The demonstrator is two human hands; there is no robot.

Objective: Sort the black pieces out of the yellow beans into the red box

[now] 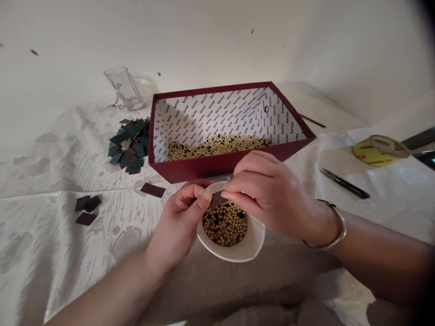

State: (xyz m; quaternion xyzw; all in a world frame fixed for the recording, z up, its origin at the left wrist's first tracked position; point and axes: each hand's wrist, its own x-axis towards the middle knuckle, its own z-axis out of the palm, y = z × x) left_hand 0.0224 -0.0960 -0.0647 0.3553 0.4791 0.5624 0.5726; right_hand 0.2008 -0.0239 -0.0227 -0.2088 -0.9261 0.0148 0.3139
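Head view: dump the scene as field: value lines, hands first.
left hand: holds white bowl at its rim
right hand: pinches dark card above the bowl
bowl contents: pale and black beads
behind bowl: red box, beads inside
left of box: glass, card pile
right side: black pen-like tool, yellow ring

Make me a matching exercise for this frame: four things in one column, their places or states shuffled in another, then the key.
1. White bowl
2. Maroon box
3. Clear glass
4. Black-handled tool

A. Right of the box
B. Printed white inside
C. Between left hand and right hand
D. Behind the heap of cut pieces

Pairs: 1-C, 2-B, 3-D, 4-A
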